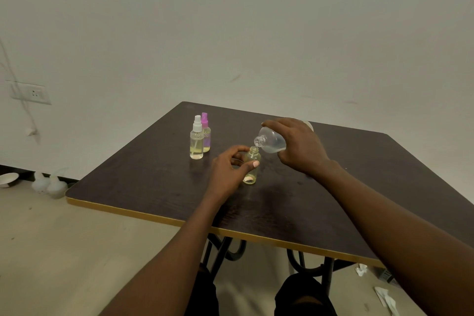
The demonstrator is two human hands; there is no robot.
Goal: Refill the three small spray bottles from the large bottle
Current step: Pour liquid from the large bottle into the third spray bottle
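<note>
I see my left hand [228,169] pinching the uncapped small bottle [252,165] upright mid-table [154,182]; my right hand [298,146] grips the large bottle [270,141] tipped above its neck; two capped spray bottles [200,137] stand left beyond.

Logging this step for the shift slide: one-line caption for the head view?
Right hand tips large clear plastic bottle over uncapped small bottle steadied by left hand.
</note>
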